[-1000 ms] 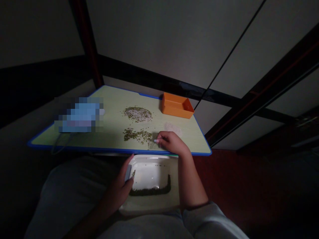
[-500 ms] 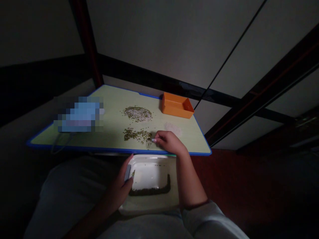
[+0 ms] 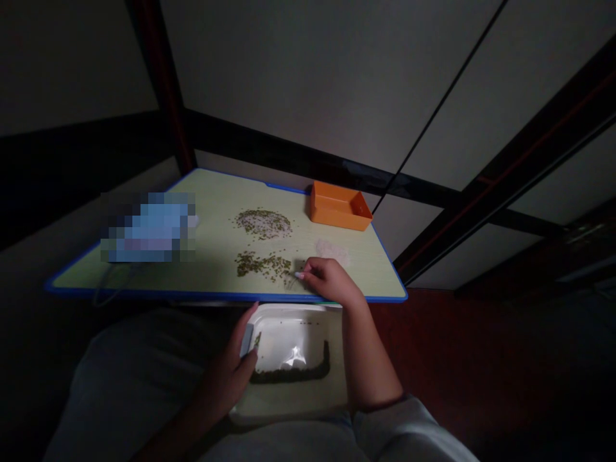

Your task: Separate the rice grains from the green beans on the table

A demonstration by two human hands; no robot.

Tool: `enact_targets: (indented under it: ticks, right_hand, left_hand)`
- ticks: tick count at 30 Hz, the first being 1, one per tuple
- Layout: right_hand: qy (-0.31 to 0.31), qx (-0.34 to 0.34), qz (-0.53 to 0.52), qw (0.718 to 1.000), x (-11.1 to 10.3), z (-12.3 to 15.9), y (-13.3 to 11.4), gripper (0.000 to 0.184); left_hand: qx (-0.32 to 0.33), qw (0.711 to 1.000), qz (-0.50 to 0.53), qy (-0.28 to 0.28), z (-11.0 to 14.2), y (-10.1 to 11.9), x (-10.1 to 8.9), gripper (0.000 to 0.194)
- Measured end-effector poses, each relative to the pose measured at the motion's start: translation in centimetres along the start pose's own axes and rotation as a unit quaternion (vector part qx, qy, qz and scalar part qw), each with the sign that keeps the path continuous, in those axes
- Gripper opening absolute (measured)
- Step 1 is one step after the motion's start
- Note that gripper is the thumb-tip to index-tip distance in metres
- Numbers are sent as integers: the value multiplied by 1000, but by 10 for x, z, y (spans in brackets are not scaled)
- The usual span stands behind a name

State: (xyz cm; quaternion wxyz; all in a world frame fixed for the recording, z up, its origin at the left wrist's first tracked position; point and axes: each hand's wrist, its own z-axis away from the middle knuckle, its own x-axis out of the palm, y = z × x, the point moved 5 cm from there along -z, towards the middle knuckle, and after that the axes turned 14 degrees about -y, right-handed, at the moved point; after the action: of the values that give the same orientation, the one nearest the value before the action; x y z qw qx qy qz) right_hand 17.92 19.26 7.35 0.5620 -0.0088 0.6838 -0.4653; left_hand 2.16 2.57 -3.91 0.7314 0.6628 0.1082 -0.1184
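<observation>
My left hand grips the left rim of a white plastic basin on my lap. Dark green beans or seeds are heaped along the basin's near and right inner sides. My right hand rests on the table's near edge with its fingers pinched together; anything between them is too small to make out. Its fingertips are at the right end of a loose scatter of green beans. Beyond lies a mixed pile of pale grains and green beans. Pale grains also lie just behind my right hand.
An orange open box stands at the back right of the pale green table, which has a blue edge. A blurred-out blue object lies on the left, with a cord-like loop hanging near it. Wall panels rise right behind the table.
My right hand has moved very slightly to the right at the bean scatter, its fingers still pinched. My left hand stays on the basin rim. The whole view has shifted slightly.
</observation>
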Motion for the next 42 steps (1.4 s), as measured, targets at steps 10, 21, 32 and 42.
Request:
enact_targets:
  ticks: [10,21,32,42]
  right_hand:
    - [88,145,185,968,-22,5,16,22]
    - [163,151,103,970,-38,14,34,26]
    - [127,173,147,966,-34,2,27,22]
    - [157,287,184,927,-45,17,29,29]
  left_hand:
    - [0,1000,-10,0,-1,-10,2,68]
    - [-2,1000,5,10,-1,-11,-1,66]
    - [-4,1000,27,10,-2,-16,-2,65]
    - [4,1000,17,10,-1,-9,-3,65]
